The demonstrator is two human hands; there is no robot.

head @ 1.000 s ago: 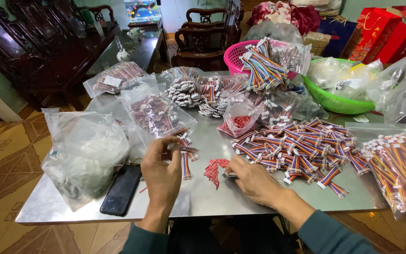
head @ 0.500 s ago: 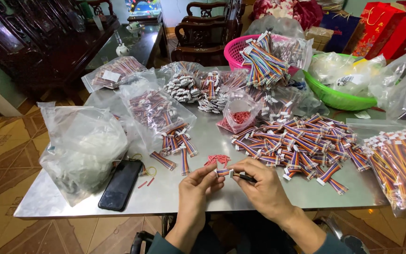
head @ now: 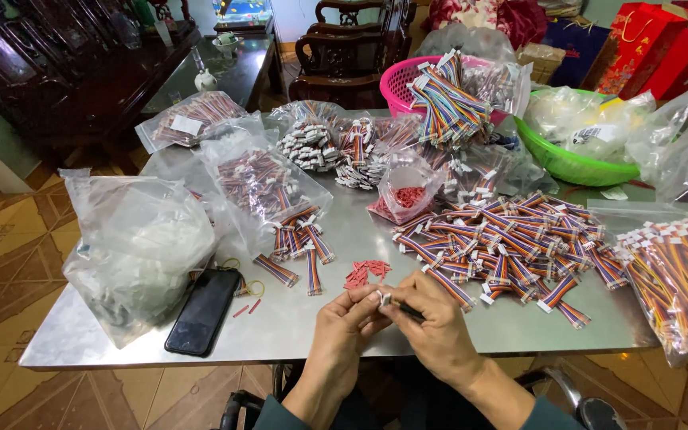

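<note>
A second ago the left hand (head: pixel 342 328) reached toward 11 o'clock at the loose cables (head: pixel 296 247); now it has drawn back to meet the right hand (head: pixel 431 326), both pinching a small connector (head: pixel 384 298) at 6 o'clock

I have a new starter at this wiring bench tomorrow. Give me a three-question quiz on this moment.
1. True or false: both hands meet over the table's near edge.
2. What lies nearest the left hand: A red pieces, B phone, C green basin?
3. Which hand holds a thin dark tool?

Key: 1 true. 2 A. 3 The right hand; both pinch a small white connector.
</note>
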